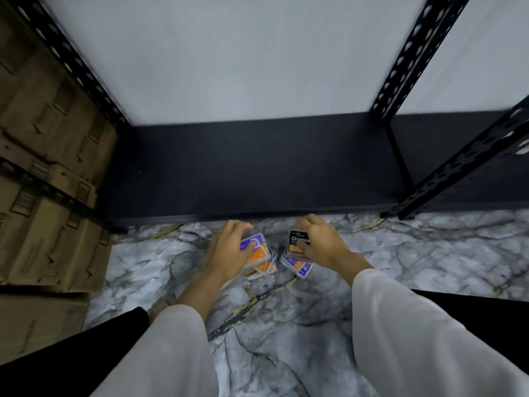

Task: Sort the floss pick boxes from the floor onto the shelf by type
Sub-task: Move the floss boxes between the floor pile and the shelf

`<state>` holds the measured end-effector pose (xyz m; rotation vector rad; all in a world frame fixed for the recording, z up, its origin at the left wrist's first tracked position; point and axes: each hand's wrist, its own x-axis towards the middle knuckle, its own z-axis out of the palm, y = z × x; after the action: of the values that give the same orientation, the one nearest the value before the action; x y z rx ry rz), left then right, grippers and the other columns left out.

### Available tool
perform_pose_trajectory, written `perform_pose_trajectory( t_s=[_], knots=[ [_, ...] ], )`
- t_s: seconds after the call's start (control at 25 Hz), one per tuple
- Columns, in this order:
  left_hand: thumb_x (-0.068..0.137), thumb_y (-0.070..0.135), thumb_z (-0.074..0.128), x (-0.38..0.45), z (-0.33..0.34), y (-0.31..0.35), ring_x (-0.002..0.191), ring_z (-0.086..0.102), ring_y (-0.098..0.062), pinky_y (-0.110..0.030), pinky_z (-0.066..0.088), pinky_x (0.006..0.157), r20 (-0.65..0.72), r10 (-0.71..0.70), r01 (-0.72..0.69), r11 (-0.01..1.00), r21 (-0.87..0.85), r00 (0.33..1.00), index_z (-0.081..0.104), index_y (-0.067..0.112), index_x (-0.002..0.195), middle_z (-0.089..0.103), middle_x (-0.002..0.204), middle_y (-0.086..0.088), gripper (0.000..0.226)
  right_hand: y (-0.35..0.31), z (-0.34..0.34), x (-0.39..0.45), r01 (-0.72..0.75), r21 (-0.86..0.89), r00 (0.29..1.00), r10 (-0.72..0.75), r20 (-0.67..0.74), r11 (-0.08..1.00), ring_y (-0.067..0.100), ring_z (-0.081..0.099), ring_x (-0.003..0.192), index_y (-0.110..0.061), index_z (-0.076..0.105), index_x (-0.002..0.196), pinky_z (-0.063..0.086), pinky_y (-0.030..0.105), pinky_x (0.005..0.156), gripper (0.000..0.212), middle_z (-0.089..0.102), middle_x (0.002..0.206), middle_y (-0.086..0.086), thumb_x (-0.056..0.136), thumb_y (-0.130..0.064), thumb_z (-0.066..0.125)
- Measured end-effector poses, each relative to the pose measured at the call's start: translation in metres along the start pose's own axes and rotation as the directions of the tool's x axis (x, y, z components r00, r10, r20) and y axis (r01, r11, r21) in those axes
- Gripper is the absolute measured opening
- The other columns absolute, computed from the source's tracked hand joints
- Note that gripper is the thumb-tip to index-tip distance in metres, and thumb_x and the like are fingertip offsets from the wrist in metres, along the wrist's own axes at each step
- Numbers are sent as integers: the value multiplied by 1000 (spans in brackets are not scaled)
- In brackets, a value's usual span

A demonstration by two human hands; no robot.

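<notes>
A purple box is being gripped by the left hand; a black box is, apparently, being gripped by the right hand, near the shelf.

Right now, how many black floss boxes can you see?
1. The black box is under the right hand, on top of the purple-and-orange boxes on the floor. More may be hidden under the hands.
</notes>
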<state>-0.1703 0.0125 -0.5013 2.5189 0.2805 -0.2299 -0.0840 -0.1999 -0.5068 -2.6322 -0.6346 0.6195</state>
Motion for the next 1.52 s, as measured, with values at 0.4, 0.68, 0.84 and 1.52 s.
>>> perform_pose_trajectory(
  t_s=[0.4, 0.68, 0.84, 1.52],
  knots=[
    [93, 27, 56, -16, -163, 152, 112, 55, -19, -40, 45, 98, 124, 181, -198, 969, 146, 976, 55, 22, 120, 55, 126, 0, 28, -59, -211, -89, 39, 52, 993, -33, -112, 998, 21, 60, 95, -18, 58, 115, 51, 37, 88, 26, 64, 106, 2, 90, -23, 58],
    [94, 24, 55, -14, -297, 332, 104, 59, -16, -38, 48, 95, -77, 516, -505, 853, 131, 853, 58, 21, 118, 58, 122, 2, 25, -78, -405, -160, 69, -8, 854, -63, -516, 998, 20, 62, 93, -19, 58, 114, 51, 39, 89, 24, 68, 98, 0, 91, -21, 54],
    [92, 20, 59, 0, -344, 408, 99, 61, -18, -33, 49, 93, -183, 658, -651, 752, 101, 731, 61, 15, 113, 62, 114, -2, 22, -78, -480, -172, 93, -35, 734, -92, -673, 995, 23, 61, 94, -18, 57, 112, 51, 39, 86, 21, 65, 99, 0, 91, -19, 53],
    [82, 28, 71, 235, -356, 519, 134, 35, -24, -42, 32, 109, -72, 672, -573, 679, 459, 737, 31, 23, 144, 35, 149, -1, 75, 5, -548, -68, -131, 34, 704, 117, -700, 991, 22, 51, 107, -24, 39, 131, 49, 38, 88, 60, 51, 122, 3, 79, -44, 63]
  ],
)
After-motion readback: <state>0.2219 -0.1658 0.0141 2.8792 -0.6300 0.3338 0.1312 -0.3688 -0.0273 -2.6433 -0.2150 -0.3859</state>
